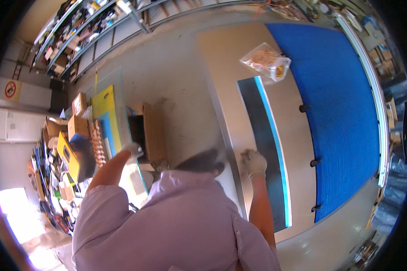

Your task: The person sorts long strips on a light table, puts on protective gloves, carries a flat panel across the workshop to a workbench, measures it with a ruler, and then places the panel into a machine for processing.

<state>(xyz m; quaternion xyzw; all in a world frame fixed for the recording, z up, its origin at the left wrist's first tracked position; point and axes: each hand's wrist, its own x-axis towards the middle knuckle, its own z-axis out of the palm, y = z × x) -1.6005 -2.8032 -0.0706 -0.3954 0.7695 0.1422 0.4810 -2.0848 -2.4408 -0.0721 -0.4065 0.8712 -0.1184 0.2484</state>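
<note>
resting on the dark panel (263,135) near the worktop (226,67) edge, gloved right hand (254,162), fingers curled; left hand (132,149) at cardboard box (149,131), fingers unclear.

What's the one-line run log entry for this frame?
left hand: gloved, at glass sheet edge, grip unclear | right hand: gloved, resting on dark panel | panel on steel table | plastic bag beyond

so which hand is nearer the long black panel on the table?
Right. The right hand, gloved, rests at the near left edge of the long black panel, seemingly touching it. The left hand is far off to the left, by the cardboard box beside the table.
</note>
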